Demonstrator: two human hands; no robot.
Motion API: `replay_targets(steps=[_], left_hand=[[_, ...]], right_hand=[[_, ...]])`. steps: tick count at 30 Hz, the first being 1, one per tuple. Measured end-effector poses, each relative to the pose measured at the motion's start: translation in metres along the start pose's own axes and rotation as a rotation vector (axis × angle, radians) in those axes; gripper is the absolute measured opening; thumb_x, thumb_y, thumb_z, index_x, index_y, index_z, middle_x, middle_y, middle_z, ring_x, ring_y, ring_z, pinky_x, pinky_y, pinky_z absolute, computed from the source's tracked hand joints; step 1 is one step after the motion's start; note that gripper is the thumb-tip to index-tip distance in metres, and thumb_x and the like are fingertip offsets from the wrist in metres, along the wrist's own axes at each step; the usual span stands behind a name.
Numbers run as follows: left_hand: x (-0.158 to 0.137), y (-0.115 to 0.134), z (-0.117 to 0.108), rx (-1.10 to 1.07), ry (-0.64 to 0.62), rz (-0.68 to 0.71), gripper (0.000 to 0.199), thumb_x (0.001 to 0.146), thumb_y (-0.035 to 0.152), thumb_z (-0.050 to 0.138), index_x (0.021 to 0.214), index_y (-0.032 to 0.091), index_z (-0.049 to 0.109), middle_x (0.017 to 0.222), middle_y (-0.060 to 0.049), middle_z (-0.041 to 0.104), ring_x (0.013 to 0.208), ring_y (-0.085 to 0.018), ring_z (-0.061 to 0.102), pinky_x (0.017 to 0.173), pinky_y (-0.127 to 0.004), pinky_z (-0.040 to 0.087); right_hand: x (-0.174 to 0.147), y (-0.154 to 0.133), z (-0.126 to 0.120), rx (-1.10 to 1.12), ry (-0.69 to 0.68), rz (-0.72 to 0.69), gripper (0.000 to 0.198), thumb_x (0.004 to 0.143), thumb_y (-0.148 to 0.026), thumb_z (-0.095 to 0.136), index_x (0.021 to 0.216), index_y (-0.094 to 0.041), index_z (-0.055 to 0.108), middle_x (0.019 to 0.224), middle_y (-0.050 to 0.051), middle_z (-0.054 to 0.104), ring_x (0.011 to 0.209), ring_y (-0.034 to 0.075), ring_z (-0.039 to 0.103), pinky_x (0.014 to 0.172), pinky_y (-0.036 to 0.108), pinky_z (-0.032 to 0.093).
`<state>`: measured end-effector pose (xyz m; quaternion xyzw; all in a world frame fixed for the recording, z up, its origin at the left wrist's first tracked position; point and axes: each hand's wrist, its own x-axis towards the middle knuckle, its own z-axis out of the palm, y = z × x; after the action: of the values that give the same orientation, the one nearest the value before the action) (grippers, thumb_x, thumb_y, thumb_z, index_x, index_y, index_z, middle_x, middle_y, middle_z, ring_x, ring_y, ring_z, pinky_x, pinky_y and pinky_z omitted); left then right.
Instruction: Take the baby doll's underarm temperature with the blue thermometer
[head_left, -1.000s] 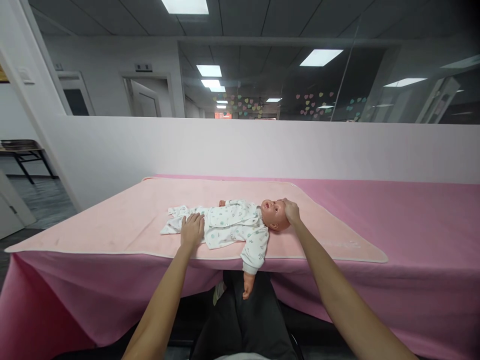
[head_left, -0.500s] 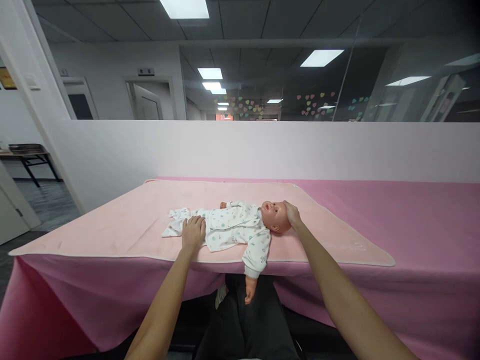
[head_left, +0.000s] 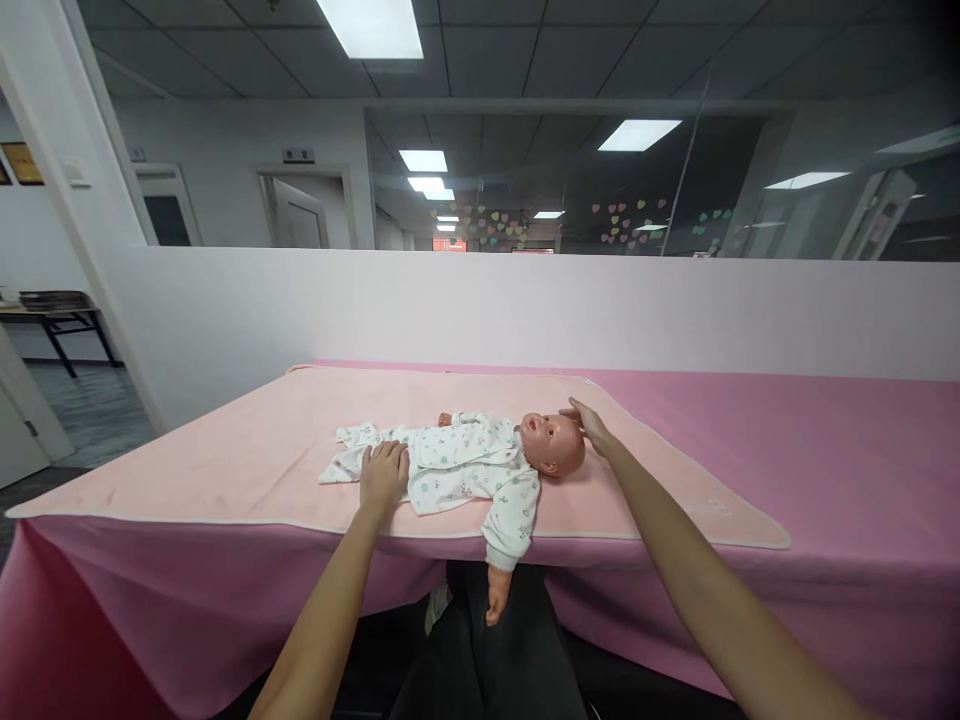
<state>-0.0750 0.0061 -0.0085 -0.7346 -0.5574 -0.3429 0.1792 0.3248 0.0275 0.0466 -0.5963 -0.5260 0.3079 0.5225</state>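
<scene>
Beneath the flat left hand (head_left: pixel 385 474) and beside the uncurled right hand (head_left: pixel 589 424) lies one doll (head_left: pixel 465 452) on one pink mat (head_left: pixel 217 450).

Bright ceiling light panels (head_left: pixel 373 27) glare overhead, while the upper-right corner darkens into black.

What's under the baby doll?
The doll lies on a peach mat, spread over pink cloth. The spot right beneath its body is hidden, so I can't see that.
</scene>
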Motion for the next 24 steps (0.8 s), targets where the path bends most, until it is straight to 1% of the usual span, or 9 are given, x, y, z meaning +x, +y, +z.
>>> replay_targets(steps=[2, 4, 7, 9, 12, 17, 21, 24], left_hand=[[0.000, -0.001, 0.001, 0.005, 0.013, 0.005, 0.037, 0.088, 0.032, 0.027, 0.099, 0.022, 0.062, 0.109, -0.008, 0.062, 0.106, -0.023, 0.051, 0.099, -0.046, 0.028], [0.000, -0.001, 0.002, 0.011, 0.019, 0.010, 0.037, 0.088, 0.032, 0.028, 0.098, 0.022, 0.062, 0.109, -0.007, 0.062, 0.106, -0.023, 0.051, 0.099, -0.046, 0.028], [0.000, -0.001, 0.002, 0.019, 0.009, 0.008, 0.036, 0.088, 0.031, 0.028, 0.098, 0.021, 0.062, 0.109, -0.007, 0.062, 0.106, -0.023, 0.051, 0.099, -0.045, 0.028], [0.000, -0.001, 0.003, 0.015, 0.004, 0.005, 0.036, 0.088, 0.030, 0.029, 0.098, 0.021, 0.062, 0.109, -0.008, 0.062, 0.106, -0.023, 0.051, 0.099, -0.046, 0.028], [-0.001, -0.001, 0.003, -0.003, 0.007, 0.006, 0.035, 0.088, 0.030, 0.029, 0.099, 0.022, 0.062, 0.109, -0.008, 0.062, 0.106, -0.023, 0.051, 0.100, -0.047, 0.027], [-0.001, 0.000, 0.003, -0.017, 0.010, 0.001, 0.035, 0.088, 0.031, 0.029, 0.100, 0.021, 0.061, 0.109, -0.008, 0.062, 0.106, -0.023, 0.051, 0.101, -0.047, 0.026], [-0.001, 0.002, 0.002, -0.019, 0.011, -0.011, 0.035, 0.088, 0.031, 0.029, 0.098, 0.022, 0.061, 0.109, -0.007, 0.062, 0.106, -0.023, 0.051, 0.100, -0.046, 0.027], [-0.001, 0.003, 0.001, -0.025, 0.011, -0.018, 0.034, 0.088, 0.030, 0.030, 0.097, 0.021, 0.061, 0.109, -0.007, 0.062, 0.106, -0.023, 0.051, 0.101, -0.046, 0.026]], right_hand=[[0.012, -0.011, 0.000, -0.027, -0.021, 0.020, 0.051, 0.082, -0.052, 0.034, 0.085, -0.012, 0.065, 0.094, 0.014, 0.066, 0.083, 0.022, 0.062, 0.074, 0.031, 0.046], [0.020, -0.018, 0.007, -0.076, -0.061, 0.032, 0.047, 0.081, -0.052, 0.039, 0.078, -0.013, 0.066, 0.088, 0.012, 0.068, 0.079, 0.020, 0.062, 0.073, 0.028, 0.045], [0.023, -0.017, 0.020, -0.186, -0.089, 0.048, 0.040, 0.074, -0.052, 0.052, 0.067, -0.015, 0.066, 0.074, 0.009, 0.068, 0.072, 0.020, 0.062, 0.070, 0.027, 0.044], [0.022, -0.014, 0.023, -0.257, -0.091, 0.060, 0.039, 0.072, -0.052, 0.055, 0.064, -0.015, 0.065, 0.068, 0.008, 0.068, 0.069, 0.020, 0.061, 0.068, 0.027, 0.043], [0.021, -0.011, 0.021, -0.331, -0.082, 0.076, 0.039, 0.073, -0.050, 0.052, 0.062, -0.015, 0.063, 0.066, 0.009, 0.067, 0.066, 0.020, 0.061, 0.063, 0.027, 0.042], [0.021, -0.010, 0.014, -0.380, -0.101, 0.080, 0.030, 0.071, -0.044, 0.054, 0.058, -0.018, 0.061, 0.066, 0.007, 0.068, 0.065, 0.019, 0.061, 0.057, 0.025, 0.040], [0.024, -0.010, 0.014, -0.384, -0.120, 0.079, 0.024, 0.069, -0.037, 0.056, 0.053, -0.019, 0.059, 0.062, 0.005, 0.067, 0.065, 0.018, 0.060, 0.056, 0.024, 0.040], [0.025, -0.009, 0.013, -0.361, -0.140, 0.095, 0.023, 0.069, -0.034, 0.056, 0.052, -0.018, 0.058, 0.058, 0.005, 0.066, 0.064, 0.018, 0.059, 0.057, 0.025, 0.041]])
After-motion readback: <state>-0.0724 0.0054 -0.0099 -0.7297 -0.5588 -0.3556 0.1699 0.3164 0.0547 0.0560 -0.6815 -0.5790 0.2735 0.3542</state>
